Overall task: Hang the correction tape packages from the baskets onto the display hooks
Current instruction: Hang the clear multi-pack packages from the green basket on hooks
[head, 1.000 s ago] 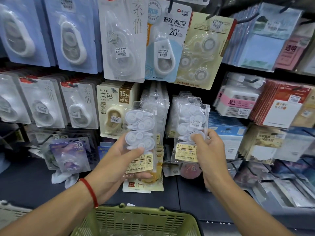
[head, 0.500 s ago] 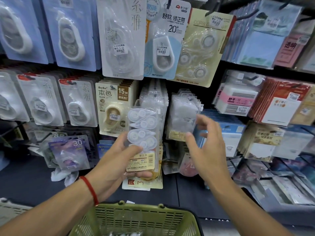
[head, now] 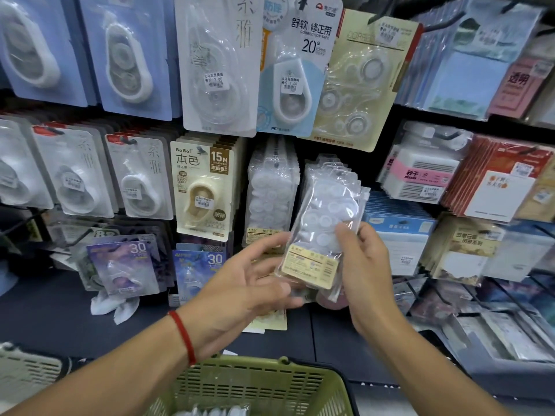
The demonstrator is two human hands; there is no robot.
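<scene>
before the hooks, two hands hold one clear package; one basket below

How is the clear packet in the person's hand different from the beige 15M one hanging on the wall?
The clear packet is a see-through bag showing several small white tapes; the beige 15M pack is a printed card with one tan tape. The clear packet tilts, pinched by the right hand; the beige pack hangs straight on its hook. Both carry labels.

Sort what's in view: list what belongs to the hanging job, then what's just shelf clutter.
Job: clear correction tape pack, right hand gripping it, left hand, green basket, hanging clear packs.
Clutter: beige 15M tape card, purple 30 card, sticky notes.
</scene>
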